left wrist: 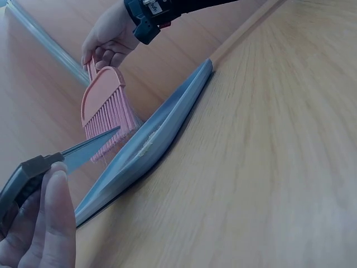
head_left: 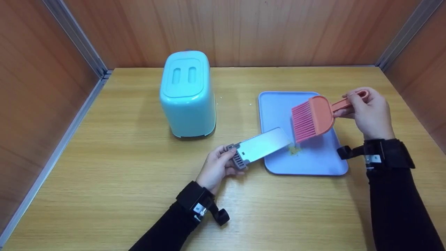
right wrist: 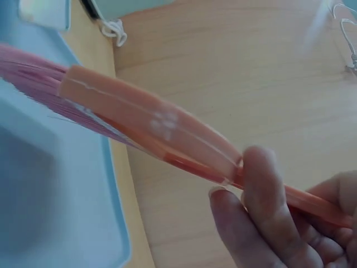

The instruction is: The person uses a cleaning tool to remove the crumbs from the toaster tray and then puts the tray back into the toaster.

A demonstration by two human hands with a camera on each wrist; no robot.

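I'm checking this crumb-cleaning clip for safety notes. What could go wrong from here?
1. The crumb tray, gripped at its grey end by the left hand, reaches only just over the blue tray's left edge, so crumbs might land on the table.
2. The pink brush, held in the right hand, hangs above the small crumb pile; a brisk sweep may scatter it.

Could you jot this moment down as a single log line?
left hand: grips crumb tray over blue tray | right hand: holds pink brush | crumbs: on blue tray | toaster: apart, upright
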